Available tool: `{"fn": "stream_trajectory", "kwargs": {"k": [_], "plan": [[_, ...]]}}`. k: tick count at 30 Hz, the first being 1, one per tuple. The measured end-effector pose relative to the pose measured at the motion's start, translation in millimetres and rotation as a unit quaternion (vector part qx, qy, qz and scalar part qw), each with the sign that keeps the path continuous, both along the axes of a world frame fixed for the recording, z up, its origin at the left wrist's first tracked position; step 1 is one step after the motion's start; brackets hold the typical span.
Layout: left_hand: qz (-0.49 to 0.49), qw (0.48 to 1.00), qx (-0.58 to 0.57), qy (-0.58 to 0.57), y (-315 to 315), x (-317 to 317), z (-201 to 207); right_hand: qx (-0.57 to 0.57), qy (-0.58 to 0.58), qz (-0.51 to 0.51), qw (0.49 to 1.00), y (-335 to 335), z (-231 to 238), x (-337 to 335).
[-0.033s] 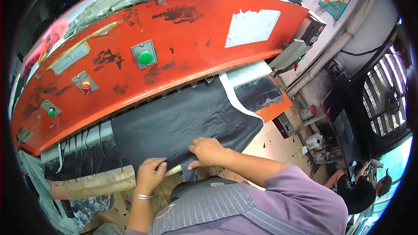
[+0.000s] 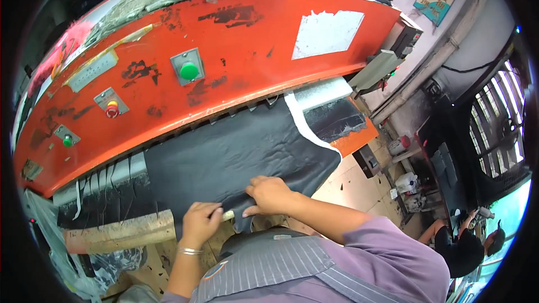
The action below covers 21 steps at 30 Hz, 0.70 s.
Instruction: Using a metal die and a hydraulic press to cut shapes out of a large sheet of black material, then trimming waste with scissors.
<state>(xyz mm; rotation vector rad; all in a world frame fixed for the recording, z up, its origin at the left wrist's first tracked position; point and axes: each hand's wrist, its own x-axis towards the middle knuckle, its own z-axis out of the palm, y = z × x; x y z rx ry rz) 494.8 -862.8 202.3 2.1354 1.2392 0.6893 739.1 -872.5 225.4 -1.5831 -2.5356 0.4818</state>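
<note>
A large black leather sheet (image 2: pixel 224 151) lies wrinkled across the machine bed, with a white edge along its right side. My left hand (image 2: pixel 200 221), a silver bangle at its wrist, is closed on the sheet's near edge. To the right of it, my right hand (image 2: pixel 269 195) grips the same edge, fingers curled on top and the thumb towards me. A flap of the sheet hangs down between my hands and my striped apron (image 2: pixel 269 264). The fingertips of the left hand are partly hidden.
Beyond the bed stands an orange machine panel (image 2: pixel 247 45) with a green button (image 2: pixel 188 71) and a red knob (image 2: pixel 112 109). Black strips hang at the bed's left, above a worn pale roller-like edge (image 2: pixel 123 233). A co-worker (image 2: pixel 463 247) sits at the far right.
My left hand has shifted slightly to the right along the sheet's near edge. The right hand stays nearly where it was, and the view has moved a little.
</note>
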Motion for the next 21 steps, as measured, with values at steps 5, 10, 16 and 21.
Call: {"fn": "stream_trajectory", "kwargs": {"k": [5, 10, 16, 21], "plan": [[0.046, 0.996, 0.066, 0.041, -15, 27, -7, 0.039, 0.004, -0.048, 0.998, -14, -7, -3], [0.068, 0.996, 0.057, 0.017, -40, 27, -17, -0.122, -0.038, -0.022, 0.992, -14, 6, 9], [-0.005, 0.998, -0.057, 0.036, -66, 14, 5, 0.047, 0.025, -0.316, 0.947, 67, 16, 94], [-0.091, 0.971, -0.221, -0.019, -50, 30, 17, -0.012, -0.032, -0.405, 0.914, 117, -7, 122]]}}
